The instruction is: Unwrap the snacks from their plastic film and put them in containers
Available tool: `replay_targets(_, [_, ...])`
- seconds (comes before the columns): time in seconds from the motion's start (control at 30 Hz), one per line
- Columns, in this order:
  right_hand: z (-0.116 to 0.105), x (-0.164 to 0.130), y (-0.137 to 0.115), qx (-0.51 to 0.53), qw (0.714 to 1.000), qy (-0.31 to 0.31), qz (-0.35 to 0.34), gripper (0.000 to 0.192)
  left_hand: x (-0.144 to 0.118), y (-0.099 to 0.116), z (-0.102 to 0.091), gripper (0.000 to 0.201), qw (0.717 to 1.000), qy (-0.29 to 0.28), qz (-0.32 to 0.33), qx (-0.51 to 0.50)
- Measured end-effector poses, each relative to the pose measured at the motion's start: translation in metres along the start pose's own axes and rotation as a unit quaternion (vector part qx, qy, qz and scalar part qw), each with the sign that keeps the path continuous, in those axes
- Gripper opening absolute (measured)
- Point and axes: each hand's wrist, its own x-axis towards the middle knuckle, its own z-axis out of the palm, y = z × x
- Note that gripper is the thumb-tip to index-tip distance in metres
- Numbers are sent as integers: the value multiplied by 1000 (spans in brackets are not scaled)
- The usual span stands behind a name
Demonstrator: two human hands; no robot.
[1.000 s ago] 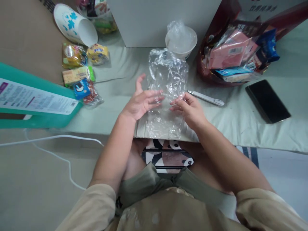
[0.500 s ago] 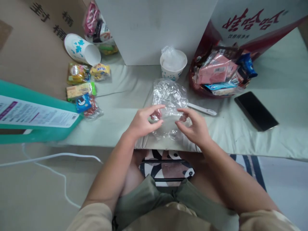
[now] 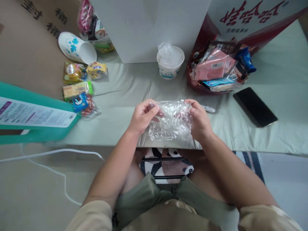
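A crinkled clear plastic bag (image 3: 169, 123) is stretched between my two hands near the table's front edge. My left hand (image 3: 144, 116) pinches its upper left corner between thumb and fingers. At the upper right corner, my right hand (image 3: 199, 119) is closed on the plastic too. Behind my right fingers lies a white, slim tool (image 3: 209, 108), partly hidden, its kind unclear. Farther back stands a paper cup (image 3: 170, 68) with crumpled clear plastic inside.
A red basket (image 3: 204, 89) of packaged snacks and a black phone (image 3: 255, 106) are on the right. Several wrapped snacks (image 3: 75, 91), a tipped paper cup (image 3: 77, 48) and a green container (image 3: 36, 117) are on the left. A white box (image 3: 151, 29) stands behind.
Both hands, apart and open over the flat-lying bag before, have closed on its far corners. The bag's far edge has been drawn toward me.
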Motion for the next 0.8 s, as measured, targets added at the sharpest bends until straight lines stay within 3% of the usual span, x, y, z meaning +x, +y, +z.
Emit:
replay_targets(0.07, [0,3,4,-6,999,-35,22,53,4,-2,1,25,998,36,-37,-32])
replay_targets(0.13, [0,4,7,-40,997,-49,32,39,8,-2,-1,33,994,29,-70,-77])
replay_targets(0.23, [-1,5,12,-41,999,-5,23,25,11,-3,-1,49,982,-68,-140,-103])
replay_targets(0.33, [-5,7,14,-12,1000,11,20,30,10,-6,4,33,975,-135,-175,-28])
replay_targets(0.43, [-11,8,12,-48,995,-32,82,36,11,-9,7,19,984,-94,-153,14])
replay_targets(0.53, [-14,8,9,-78,985,-64,137,33,12,-8,2,18,987,-78,-139,28])
replay_targets(0.67, [-15,9,6,-39,993,-58,97,39,12,-1,-9,25,989,-67,-125,-43])
replay_targets(0.8, [-19,11,6,-7,998,-48,40,19,13,3,-17,14,990,-61,-86,-90])
